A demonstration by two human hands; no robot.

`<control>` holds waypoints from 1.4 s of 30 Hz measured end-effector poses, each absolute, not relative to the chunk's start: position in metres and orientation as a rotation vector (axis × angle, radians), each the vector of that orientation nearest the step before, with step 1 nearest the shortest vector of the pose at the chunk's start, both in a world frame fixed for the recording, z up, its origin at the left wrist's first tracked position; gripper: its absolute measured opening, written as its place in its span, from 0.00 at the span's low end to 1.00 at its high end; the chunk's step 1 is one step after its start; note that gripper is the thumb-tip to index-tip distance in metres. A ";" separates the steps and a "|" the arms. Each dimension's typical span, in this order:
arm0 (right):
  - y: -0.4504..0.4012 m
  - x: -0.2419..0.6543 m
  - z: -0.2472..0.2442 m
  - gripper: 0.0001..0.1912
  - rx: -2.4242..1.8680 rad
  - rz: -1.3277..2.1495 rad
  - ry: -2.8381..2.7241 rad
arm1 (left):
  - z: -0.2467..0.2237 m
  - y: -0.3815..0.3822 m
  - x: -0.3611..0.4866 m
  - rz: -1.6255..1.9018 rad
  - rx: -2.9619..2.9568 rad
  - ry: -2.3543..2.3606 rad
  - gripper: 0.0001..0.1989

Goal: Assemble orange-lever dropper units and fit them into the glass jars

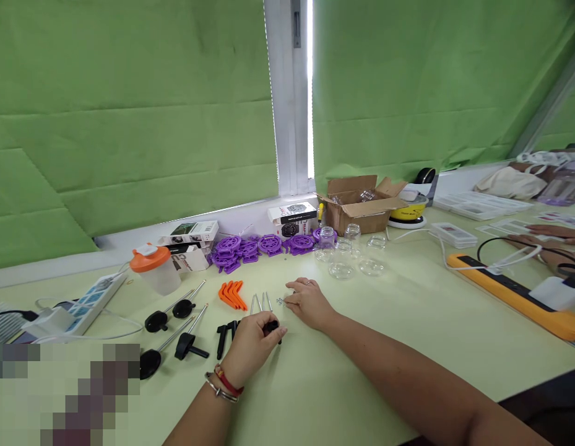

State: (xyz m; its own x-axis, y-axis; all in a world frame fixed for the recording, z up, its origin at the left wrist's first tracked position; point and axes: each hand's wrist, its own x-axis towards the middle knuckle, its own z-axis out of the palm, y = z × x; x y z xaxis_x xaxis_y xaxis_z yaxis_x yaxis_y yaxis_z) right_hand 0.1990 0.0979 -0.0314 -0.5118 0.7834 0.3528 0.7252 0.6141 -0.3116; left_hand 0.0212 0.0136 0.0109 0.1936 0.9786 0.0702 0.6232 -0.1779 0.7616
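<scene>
My left hand (255, 344) is closed around a black plastic part (271, 326). My right hand (310, 303) reaches down to the table, fingers slightly apart, its fingertips touching or just beside a few small metal screws (280, 301). Behind my left hand lie thin metal rods (262, 302), and black plastic handles (221, 342) are partly hidden by it. Orange bent pieces (232, 295) sit side by side farther back. To the left are several black round-headed parts (185, 344) with metal rods attached.
Purple plastic wheel-like pieces (270, 244) and clear glass jars and lids (341, 270) line the back. An open cardboard box (359, 207) stands behind them. Left are an orange-lidded cup (156, 269) and a power strip (95, 305). An orange power strip (514, 291) and another person's hands (554, 238) are at right.
</scene>
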 end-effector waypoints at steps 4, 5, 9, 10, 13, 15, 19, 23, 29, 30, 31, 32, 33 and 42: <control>0.097 0.198 -0.032 0.08 -1.143 0.170 -2.386 | 0.009 0.015 0.021 0.753 1.893 1.498 0.10; 0.097 0.197 -0.033 0.08 -1.129 0.169 -2.393 | 0.009 0.015 0.021 0.752 1.898 1.500 0.10; 0.096 0.196 -0.034 0.07 -1.095 0.153 -2.416 | 0.011 0.014 0.021 0.741 1.909 1.516 0.10; 0.096 0.196 -0.034 0.07 -1.093 0.151 -2.417 | 0.011 0.014 0.021 0.737 1.906 1.517 0.10; 0.096 0.196 -0.034 0.08 -1.089 0.152 -2.417 | 0.012 0.014 0.022 0.745 1.896 1.498 0.09; 0.095 0.196 -0.033 0.08 -1.080 0.150 -2.415 | 0.011 0.014 0.021 0.754 1.894 1.489 0.09; 0.096 0.196 -0.034 0.08 -1.065 0.164 -2.408 | 0.010 0.015 0.022 0.750 1.900 1.483 0.09; 0.091 0.197 -0.029 0.09 -1.026 0.213 -2.382 | 0.008 0.015 0.023 0.743 1.895 1.456 0.10; 0.065 0.198 -0.007 0.08 -0.860 0.350 -2.190 | 0.005 0.015 0.025 0.766 1.889 1.391 0.09; 0.061 0.198 -0.005 0.08 -0.834 0.374 -2.191 | 0.005 0.015 0.025 0.778 1.886 1.383 0.09; 0.058 0.197 -0.003 0.08 -0.814 0.391 -2.194 | 0.004 0.015 0.025 0.787 1.882 1.373 0.09; 0.056 0.197 -0.002 0.08 -0.800 0.403 -2.197 | 0.003 0.015 0.025 0.796 1.878 1.363 0.09; 0.055 0.197 -0.001 0.08 -0.790 0.411 -2.199 | 0.002 0.015 0.025 0.803 1.876 1.355 0.09; 0.055 0.199 -0.001 0.09 -0.690 0.393 -2.187 | -0.004 0.017 0.025 0.835 1.863 1.330 0.10</control>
State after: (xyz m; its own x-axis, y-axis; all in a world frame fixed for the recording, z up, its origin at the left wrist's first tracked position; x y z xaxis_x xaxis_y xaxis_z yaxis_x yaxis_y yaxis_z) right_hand 0.1986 0.0549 -0.0009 -0.5373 0.5931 0.5996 0.3472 0.8035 -0.4836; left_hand 0.0249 0.0169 -0.0036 0.2680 0.9574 0.1077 0.5133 -0.2365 0.8250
